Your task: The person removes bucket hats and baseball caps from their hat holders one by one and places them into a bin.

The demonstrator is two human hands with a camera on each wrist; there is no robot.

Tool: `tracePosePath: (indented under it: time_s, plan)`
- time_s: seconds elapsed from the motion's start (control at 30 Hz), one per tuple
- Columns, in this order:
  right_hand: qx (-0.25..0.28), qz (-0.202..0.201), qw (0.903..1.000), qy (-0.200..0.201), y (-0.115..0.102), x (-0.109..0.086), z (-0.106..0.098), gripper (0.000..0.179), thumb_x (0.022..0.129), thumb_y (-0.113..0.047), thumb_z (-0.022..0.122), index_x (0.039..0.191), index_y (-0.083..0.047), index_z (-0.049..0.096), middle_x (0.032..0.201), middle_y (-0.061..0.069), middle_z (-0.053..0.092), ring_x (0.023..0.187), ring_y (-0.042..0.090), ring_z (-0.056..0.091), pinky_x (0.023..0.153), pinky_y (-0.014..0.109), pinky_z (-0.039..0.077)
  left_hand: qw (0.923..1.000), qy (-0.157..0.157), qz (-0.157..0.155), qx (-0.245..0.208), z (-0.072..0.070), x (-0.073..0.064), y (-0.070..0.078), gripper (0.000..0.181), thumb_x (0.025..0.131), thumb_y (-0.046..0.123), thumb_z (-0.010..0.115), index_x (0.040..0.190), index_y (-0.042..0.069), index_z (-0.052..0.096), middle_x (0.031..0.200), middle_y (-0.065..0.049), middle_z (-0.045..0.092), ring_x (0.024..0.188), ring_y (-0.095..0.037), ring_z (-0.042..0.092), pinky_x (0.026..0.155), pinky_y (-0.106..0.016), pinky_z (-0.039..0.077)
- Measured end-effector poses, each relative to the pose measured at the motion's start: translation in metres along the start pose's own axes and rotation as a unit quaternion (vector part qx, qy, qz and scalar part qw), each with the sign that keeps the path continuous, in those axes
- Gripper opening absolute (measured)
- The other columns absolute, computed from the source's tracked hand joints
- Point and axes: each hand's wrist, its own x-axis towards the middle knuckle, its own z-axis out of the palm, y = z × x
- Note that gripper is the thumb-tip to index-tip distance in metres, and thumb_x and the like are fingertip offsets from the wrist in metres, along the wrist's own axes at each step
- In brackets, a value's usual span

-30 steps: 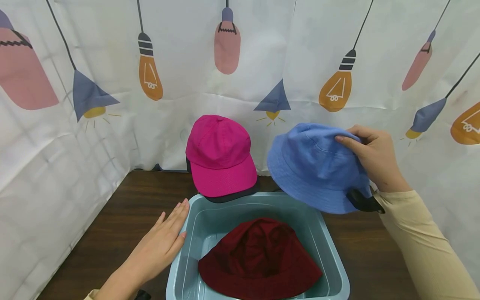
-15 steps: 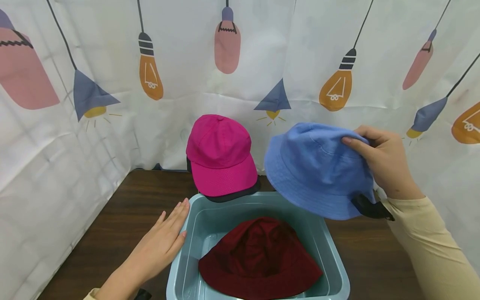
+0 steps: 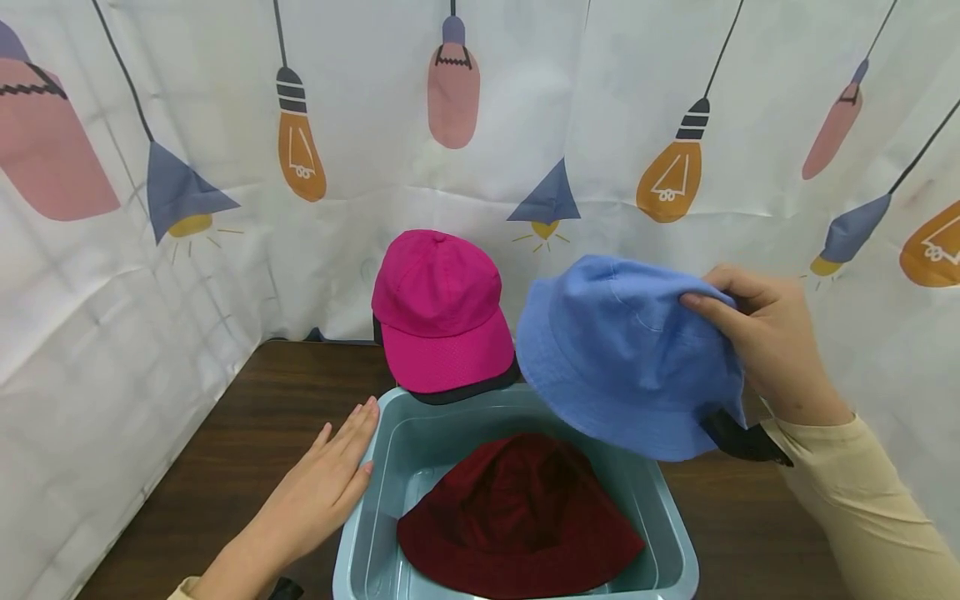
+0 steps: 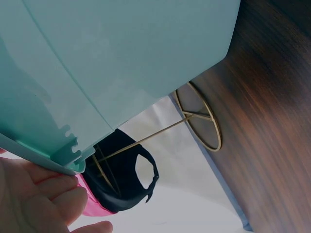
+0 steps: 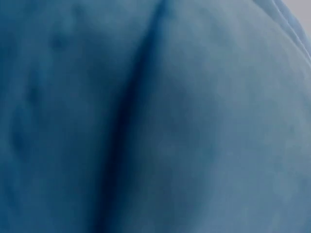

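Note:
A blue bucket hat point(image 3: 630, 358) hangs over the back right corner of a light teal tub point(image 3: 678, 533). My right hand point(image 3: 772, 342) pinches its crown at the right side, and its brim tilts down to the left. Blue cloth point(image 5: 194, 121) fills the right wrist view and hides the fingers there. My left hand point(image 3: 318, 483) rests with straight fingers along the tub's left rim; in the left wrist view those fingers point(image 4: 63, 189) touch the rim from outside. Inside the tub lies a dark red bucket hat point(image 3: 517, 517), crown up.
Behind the tub, a pink baseball cap point(image 3: 442, 308) sits on a gold wire stand point(image 4: 204, 116), whose ring base is on the dark wooden table point(image 3: 300, 392). A white curtain point(image 3: 375, 100) printed with lamps hangs close behind.
My right hand has carried the blue bucket hat a little lower and toward the tub, with its brim now further left. My left hand and the other hats have stayed put.

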Motion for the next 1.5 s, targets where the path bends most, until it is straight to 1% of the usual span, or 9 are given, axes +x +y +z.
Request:
tracePosePath:
  time_s: [0.17, 0.33, 0.47, 0.73, 0.83, 1.0, 1.17, 1.33, 1.5]
  plan:
    - [-0.057, -0.018, 0.9981, -0.016, -0.002, -0.015, 0.003, 0.007, 0.081, 0.013, 0.066, 0.079, 0.006, 0.066, 0.072, 0.002, 0.062, 0.066, 0.013, 0.054, 0.059, 0.016, 0.045, 1.0, -0.002, -0.004, 0.003, 0.002, 0.0, 0.0, 0.059, 0.099, 0.023, 0.049, 0.151, 0.005, 0.026, 0.155, -0.006, 0.025, 0.142, -0.025, 0.023, 0.112, -0.049, 0.019]
    - [0.043, -0.057, 0.9964, -0.047, -0.004, -0.026, 0.005, 0.014, 0.08, 0.021, 0.061, 0.078, 0.007, 0.065, 0.074, 0.007, 0.062, 0.069, 0.016, 0.053, 0.059, 0.018, 0.043, 1.0, -0.001, -0.001, 0.005, 0.001, 0.0, 0.0, 0.06, 0.099, 0.024, 0.049, 0.151, 0.006, 0.025, 0.155, -0.006, 0.025, 0.142, -0.026, 0.023, 0.115, -0.044, 0.014]
    - [0.085, -0.086, 0.9901, -0.071, -0.007, -0.035, 0.008, 0.013, 0.079, 0.021, 0.062, 0.079, 0.008, 0.066, 0.076, 0.012, 0.062, 0.072, 0.018, 0.054, 0.062, 0.02, 0.044, 1.0, 0.001, -0.001, 0.003, 0.001, 0.0, 0.0, 0.06, 0.098, 0.023, 0.05, 0.151, 0.006, 0.026, 0.154, -0.008, 0.028, 0.142, -0.026, 0.024, 0.114, -0.046, 0.016]
    - [0.099, -0.103, 0.9785, -0.149, -0.01, -0.056, 0.019, 0.005, 0.084, 0.008, 0.066, 0.086, 0.004, 0.066, 0.08, 0.013, 0.059, 0.076, 0.017, 0.054, 0.064, 0.022, 0.044, 1.0, -0.004, -0.009, -0.001, 0.0, 0.0, 0.0, 0.06, 0.099, 0.024, 0.05, 0.151, 0.006, 0.026, 0.154, -0.008, 0.028, 0.142, -0.026, 0.023, 0.113, -0.05, 0.019]
    - [0.135, -0.096, 0.9676, -0.19, -0.009, -0.059, 0.025, 0.012, 0.085, 0.013, 0.061, 0.09, 0.003, 0.066, 0.08, 0.012, 0.057, 0.075, 0.018, 0.052, 0.062, 0.025, 0.042, 1.0, 0.006, -0.002, 0.003, 0.001, 0.0, 0.0, 0.06, 0.099, 0.023, 0.05, 0.151, 0.006, 0.026, 0.154, -0.008, 0.028, 0.141, -0.025, 0.024, 0.114, -0.045, 0.016]
    - [0.182, -0.047, 0.9468, -0.261, -0.009, -0.057, 0.033, 0.028, 0.086, 0.023, 0.048, 0.092, 0.001, 0.064, 0.081, 0.01, 0.056, 0.073, 0.021, 0.051, 0.061, 0.032, 0.041, 1.0, 0.007, 0.001, 0.004, 0.001, 0.0, 0.0, 0.06, 0.099, 0.022, 0.05, 0.151, 0.006, 0.025, 0.155, -0.006, 0.026, 0.142, -0.024, 0.023, 0.113, -0.047, 0.018]
    - [0.211, 0.026, 0.925, -0.315, -0.009, -0.052, 0.042, 0.03, 0.091, 0.019, 0.041, 0.092, 0.0, 0.063, 0.083, 0.011, 0.055, 0.076, 0.025, 0.052, 0.064, 0.035, 0.045, 1.0, -0.001, 0.0, 0.002, 0.001, 0.0, 0.0, 0.06, 0.099, 0.022, 0.05, 0.151, 0.006, 0.025, 0.155, -0.006, 0.025, 0.141, -0.025, 0.024, 0.112, -0.049, 0.02]
    - [0.18, 0.133, 0.9097, -0.35, -0.001, -0.046, 0.057, 0.017, 0.097, 0.0, 0.048, 0.092, -0.002, 0.064, 0.085, 0.007, 0.058, 0.08, 0.02, 0.054, 0.067, 0.029, 0.047, 1.0, -0.007, -0.002, -0.003, 0.0, 0.0, 0.001, 0.06, 0.1, 0.023, 0.048, 0.151, 0.006, 0.023, 0.156, -0.007, 0.024, 0.142, -0.026, 0.023, 0.113, -0.049, 0.018]
    - [0.119, 0.191, 0.9, -0.373, 0.024, -0.037, 0.083, 0.018, 0.098, -0.015, 0.052, 0.091, -0.002, 0.063, 0.082, 0.009, 0.056, 0.083, 0.023, 0.053, 0.072, 0.029, 0.046, 1.0, -0.005, -0.003, 0.0, 0.001, 0.001, 0.001, 0.059, 0.1, 0.022, 0.047, 0.151, 0.006, 0.022, 0.156, -0.006, 0.024, 0.142, -0.026, 0.023, 0.115, -0.045, 0.014]
